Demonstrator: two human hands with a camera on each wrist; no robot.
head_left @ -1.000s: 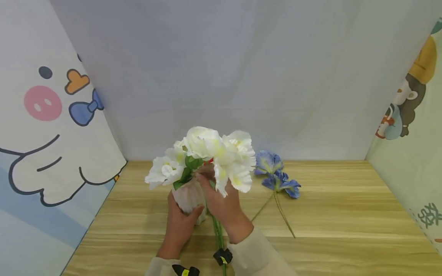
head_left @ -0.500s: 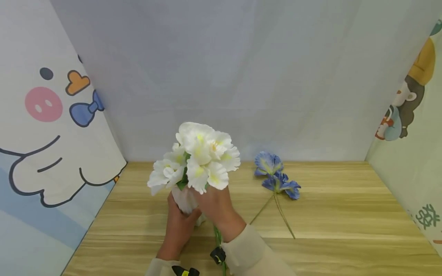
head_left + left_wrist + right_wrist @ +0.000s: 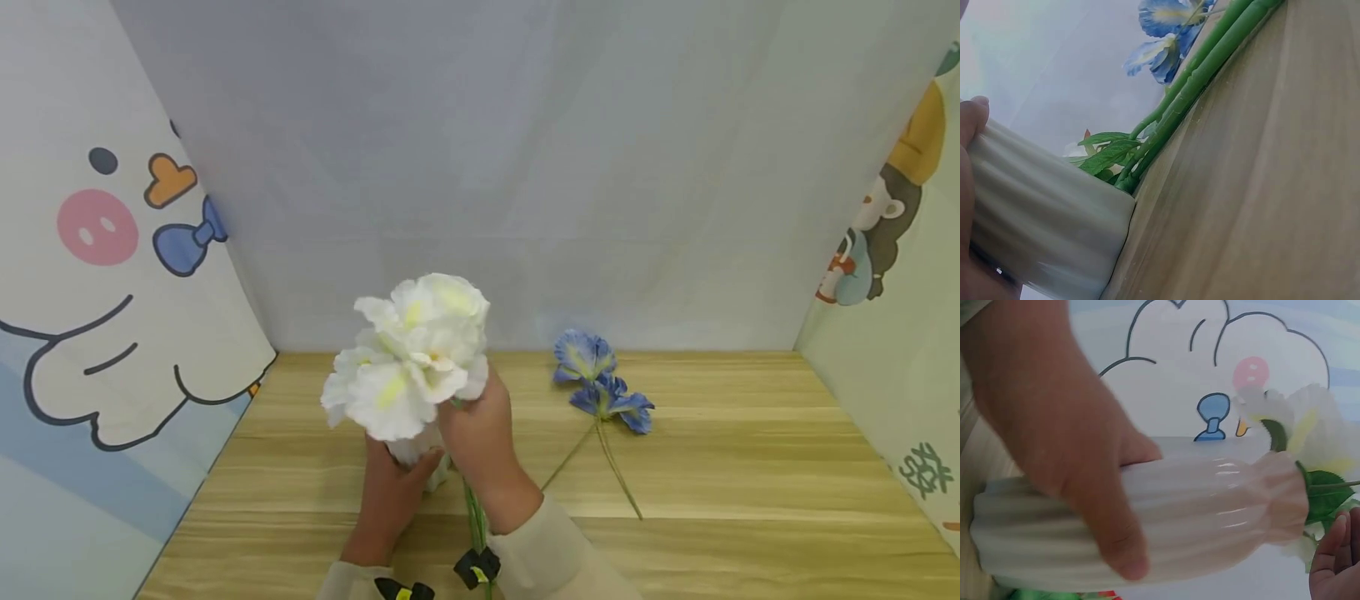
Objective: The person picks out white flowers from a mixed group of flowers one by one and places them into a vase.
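My left hand (image 3: 393, 492) grips a pleated white vase (image 3: 1204, 512), fingers and thumb wrapped round its body. The vase stands on the wooden table, its mouth hidden by blooms in the head view. White artificial flowers (image 3: 420, 350) with yellow touches spread over the vase top. Green leaves (image 3: 1329, 490) come out at the mouth in the right wrist view. My right hand (image 3: 480, 433) is at the right side of the blooms, its curled fingers (image 3: 1332, 550) at the leaves and stem just past the mouth. Its grip is partly hidden by petals.
Two blue artificial flowers (image 3: 600, 392) with thin stems lie on the table (image 3: 720, 467) to the right. Thick green stems (image 3: 1210, 62) lie close beside the vase base, running toward the front edge. A grey-white curtain (image 3: 525, 167) hangs behind; printed panels flank both sides.
The white blooms near my right hand have shifted left and bunched over the vase. My right hand moved left and down, then up beside the blooms. My left hand keeps its grip.
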